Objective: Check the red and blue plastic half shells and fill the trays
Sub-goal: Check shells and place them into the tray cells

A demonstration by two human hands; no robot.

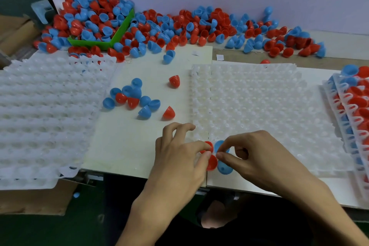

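**Hands seating shells at tray's near-left corner**

Left hand (179, 152) pinches a red shell (212, 163); right hand (253, 154) pinches a blue shell (224, 167), both at the near edge of the middle tray (259, 106). Rest of that tray unfilled. Loose shells (135, 98) lie on the open tabletop (123, 146) left of it. Shell pile (179, 26) along the back wall. Filled trays (353, 106) at right edge.

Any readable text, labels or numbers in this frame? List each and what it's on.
None readable.
Two small white paper scraps lie on the table behind the middle tray: no print can be made out on them.
The trays, the red and blue half shells and the green bin show no markings.
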